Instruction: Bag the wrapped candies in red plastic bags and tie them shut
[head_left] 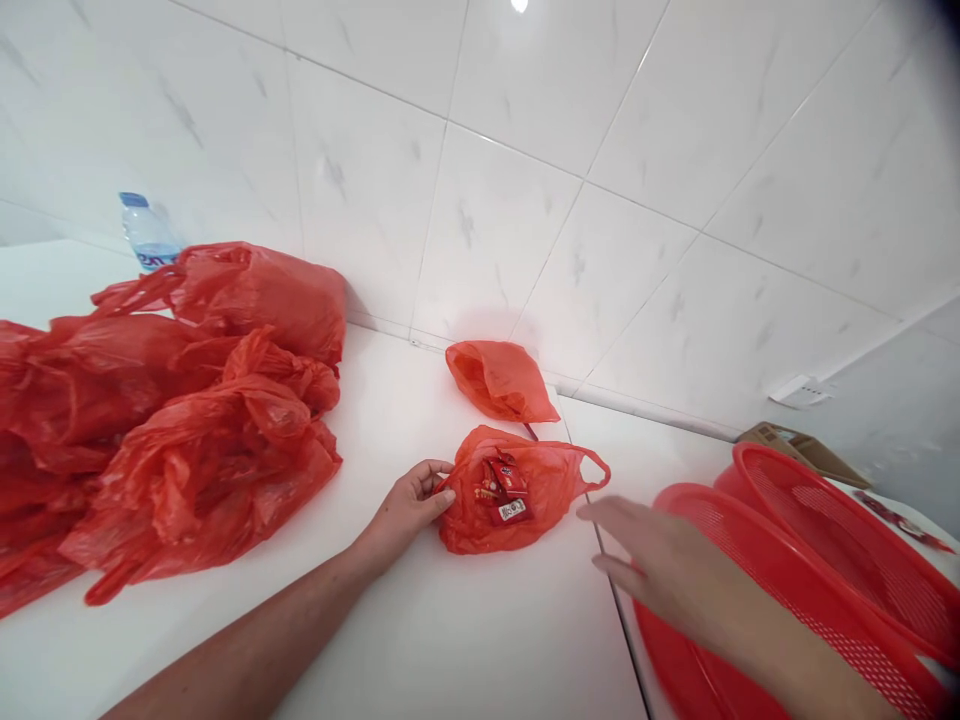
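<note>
Hands meet over a white worktop (457,640) that runs along a wall of pale marbled tile (487,190). Near the worktop's back edge lies a flattened red plastic carrier bag (551,490), with several small red packets (508,478) bunched at its centre, seemingly just inside its open mouth. Its loop handle points right, towards a seam (624,630) in the worktop. The left hand (405,510) has its fingers curled closed, pinching the bag's left edge. The right hand (675,580), blurred, is open with fingers spread, hovering just beside the handle and grasping nothing. A smaller crumpled red bag (499,382) lies just behind the first, almost touching it. A large heap of red bags (187,450) fills the left side of the worktop, with a plastic water bottle (146,232) behind it near the wall. Two red mesh baskets (780,470) sit stacked at the right edge, a flattened cardboard box (802,452) behind them. The main risk is the thin film: if the bag tilts while held by one edge, the packets could slide out. A stray packet would be hard to pick out against so much red, and the handle could catch on the seam.
</note>
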